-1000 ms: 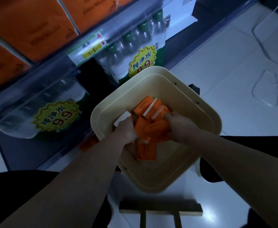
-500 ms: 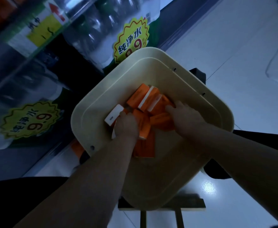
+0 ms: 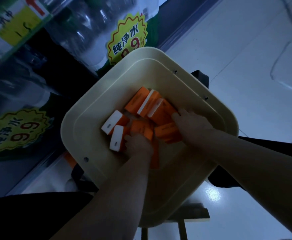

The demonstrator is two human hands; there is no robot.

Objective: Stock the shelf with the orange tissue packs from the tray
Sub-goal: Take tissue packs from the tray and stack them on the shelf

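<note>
A dim shelf (image 3: 12, 49) of bottled water (image 3: 83, 37) runs along the left. Right of it, the cream tray (image 3: 76, 129) holds the orange tissue packs (image 3: 141, 103), heaped at its middle. Fingers of the right hand (image 3: 192, 125) curl round one pack; those of the left hand (image 3: 139, 144) curl among others, grip unclear.

The tray (image 3: 72, 132) is showing smooth cream plastic with a soft, matt sheen. The orange tissue packs (image 3: 137, 102) are looking slick in thin wrap. The floor (image 3: 245, 75) is gleaming glossy, mirroring a light, and the water bottles (image 3: 83, 32) are glinting in clear plastic.
</note>
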